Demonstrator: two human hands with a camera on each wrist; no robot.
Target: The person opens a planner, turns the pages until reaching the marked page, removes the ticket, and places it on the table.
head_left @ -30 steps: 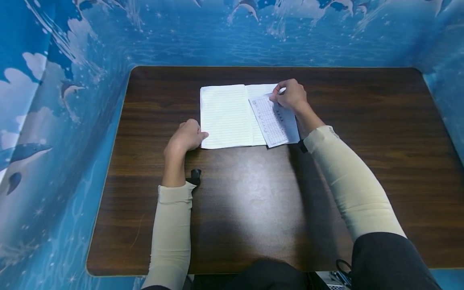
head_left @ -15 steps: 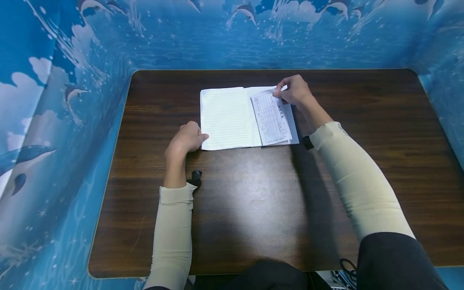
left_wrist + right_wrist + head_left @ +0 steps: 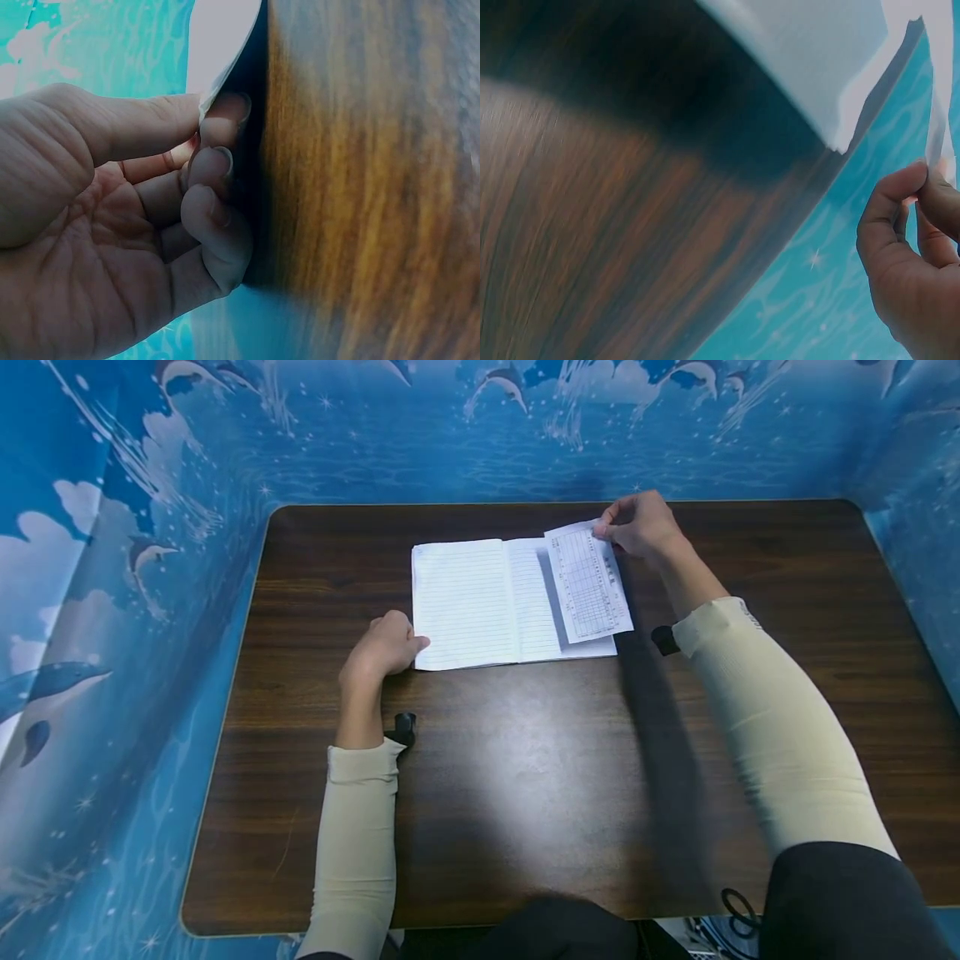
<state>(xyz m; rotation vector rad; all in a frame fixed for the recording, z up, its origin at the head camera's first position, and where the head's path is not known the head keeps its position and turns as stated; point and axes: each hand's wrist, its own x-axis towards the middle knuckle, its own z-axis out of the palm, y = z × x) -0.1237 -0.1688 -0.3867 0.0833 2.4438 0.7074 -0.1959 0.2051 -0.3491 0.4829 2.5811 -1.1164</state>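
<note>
An open lined notebook (image 3: 468,602) lies on the brown table. My left hand (image 3: 385,646) pinches its lower left corner; in the left wrist view the thumb of that hand (image 3: 112,195) presses the page edge against the curled fingers. Over the right page hangs a printed paper slip with a grid (image 3: 588,585), apart from the page and throwing a shadow on it. My right hand (image 3: 641,527) pinches the slip's upper right corner. The right wrist view shows that hand (image 3: 915,247) with thumb and forefinger on the slip's edge (image 3: 941,97), above the notebook (image 3: 802,60).
The wooden table (image 3: 517,777) reaches out on all sides of the notebook. Blue curtains (image 3: 450,435) printed with dolphins stand behind and to the left. Black cables (image 3: 738,914) show at the front edge near the right sleeve (image 3: 787,727).
My right hand has moved up and to the right, lifting the paper slip off the notebook's right page. The left hand has stayed at the notebook's lower left corner.
</note>
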